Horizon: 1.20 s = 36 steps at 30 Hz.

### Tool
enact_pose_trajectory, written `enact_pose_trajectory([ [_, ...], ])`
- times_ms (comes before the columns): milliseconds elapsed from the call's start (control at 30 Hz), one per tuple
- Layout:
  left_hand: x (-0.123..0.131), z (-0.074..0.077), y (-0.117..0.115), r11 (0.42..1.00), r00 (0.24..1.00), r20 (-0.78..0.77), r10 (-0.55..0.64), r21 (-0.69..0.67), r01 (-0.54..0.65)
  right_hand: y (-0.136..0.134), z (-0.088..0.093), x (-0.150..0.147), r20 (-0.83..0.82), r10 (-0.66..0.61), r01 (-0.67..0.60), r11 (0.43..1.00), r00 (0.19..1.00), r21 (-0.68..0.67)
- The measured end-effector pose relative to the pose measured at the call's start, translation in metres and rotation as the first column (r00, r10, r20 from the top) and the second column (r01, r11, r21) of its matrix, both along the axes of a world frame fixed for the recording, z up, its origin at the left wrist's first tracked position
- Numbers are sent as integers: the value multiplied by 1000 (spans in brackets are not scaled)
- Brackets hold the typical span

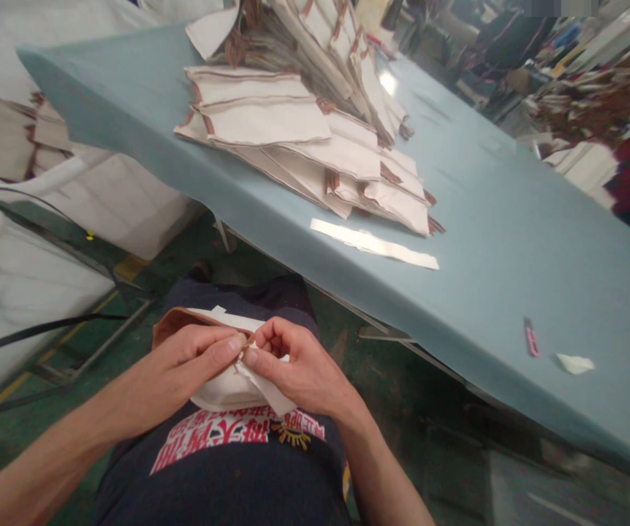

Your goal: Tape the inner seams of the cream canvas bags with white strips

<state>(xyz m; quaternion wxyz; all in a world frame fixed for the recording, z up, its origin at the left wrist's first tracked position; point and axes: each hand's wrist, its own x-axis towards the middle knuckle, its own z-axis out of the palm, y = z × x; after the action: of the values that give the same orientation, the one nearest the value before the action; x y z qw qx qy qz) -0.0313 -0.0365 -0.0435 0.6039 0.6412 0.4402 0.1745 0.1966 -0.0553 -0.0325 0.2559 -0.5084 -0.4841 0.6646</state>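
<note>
Against my body I hold a cream cloth piece with a brown trimmed edge, which looks like a small fabric bag. My left hand is closed, its thumb and fingers pinching the edge of this cloth bag. Right beside it, my right hand is closed in a pinch at the same spot, the fingertips almost meeting. A white strip hangs from under the right thumb and lies over the bag. Small details between the fingertips are hidden.
On the blue-grey table lie piled cream cloth bags with brown trim, white strips, a small pink-handled tool and a white scrap. A white bin stands left. More brown-and-cream pieces are heaped beyond the table.
</note>
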Motion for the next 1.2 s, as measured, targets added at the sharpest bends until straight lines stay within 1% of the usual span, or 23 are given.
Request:
enact_pose_trajectory([
  [100, 0, 1, 0, 990, 995, 89, -46, -129, 57, -2, 2, 2, -32, 10, -10, 1000, 999, -11],
  [200, 3, 5, 0, 981, 992, 113, -63, -178, 83, -3, 3, 6, -83, 28, -32, 998, 996, -46],
  [300, 5, 8, 1, 979, 989, 119, -83, -175, 103, -5, 3, 10, -126, 29, -40, 996, 992, -84],
  [433, 4, 7, 0, 979, 987, 139, -83, -174, 107, -7, 1, 11, -168, 21, -40, 993, 986, -115],
  [633, -1, 10, -2, 990, 995, 94, -21, -137, 34, -5, 3, 9, -121, -9, 0, 997, 993, -75],
  [767, 3, 17, -7, 987, 999, 50, -7, -161, 15, -2, 5, 8, -116, -11, 5, 998, 993, -55],
  [833, 9, 24, -11, 991, 999, -6, 39, -130, -39, -2, 6, 7, -105, -16, 11, 999, 994, -45],
  [933, 19, 39, -16, 992, 989, -81, 121, -21, -123, -2, 8, 6, -97, -29, 28, 1000, 995, -13],
  [1033, 25, 50, -20, 985, 980, -112, 166, 65, -159, -2, 10, 5, -96, -39, 40, 999, 995, 17],
  [1100, 27, 53, -21, 982, 977, -118, 178, 87, -168, -2, 11, 4, -100, -37, 39, 999, 994, 18],
  [1200, 27, 52, -21, 981, 977, -110, 180, 87, -171, -3, 9, 3, -110, -34, 35, 999, 993, 0],
])
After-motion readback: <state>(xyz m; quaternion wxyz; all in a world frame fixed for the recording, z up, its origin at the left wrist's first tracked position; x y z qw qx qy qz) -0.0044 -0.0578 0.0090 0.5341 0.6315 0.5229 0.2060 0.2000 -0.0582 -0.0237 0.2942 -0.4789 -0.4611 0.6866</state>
